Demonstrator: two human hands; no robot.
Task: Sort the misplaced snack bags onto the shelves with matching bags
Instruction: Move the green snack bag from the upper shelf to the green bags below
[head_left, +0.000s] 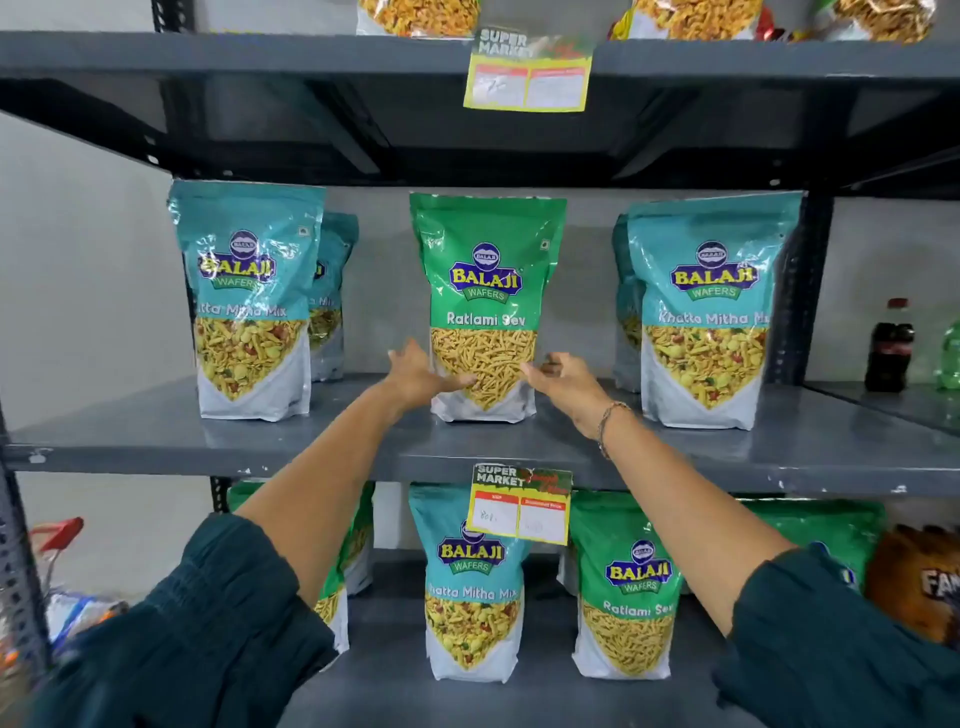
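A green Ratlami Sev bag (485, 291) stands upright in the middle of the middle shelf (363, 441), between teal Khatta Mitha Mix bags on the left (249, 301) and right (711, 312). My left hand (415, 371) grips its lower left side, thumb across the front. My right hand (563, 379) touches its lower right edge with the fingertips. On the shelf below, one teal Khatta Mitha Mix bag (470, 587) stands among green Ratlami Sev bags (628, 587), some partly hidden by my arms.
Yellow price tags hang on the middle shelf edge (519, 506) and the top shelf edge (527, 70). A dark cola bottle (889, 348) and a green bottle (951, 358) stand on the neighbouring rack. An orange bag (919, 587) lies lower right; a red cart handle (57, 535) shows lower left.
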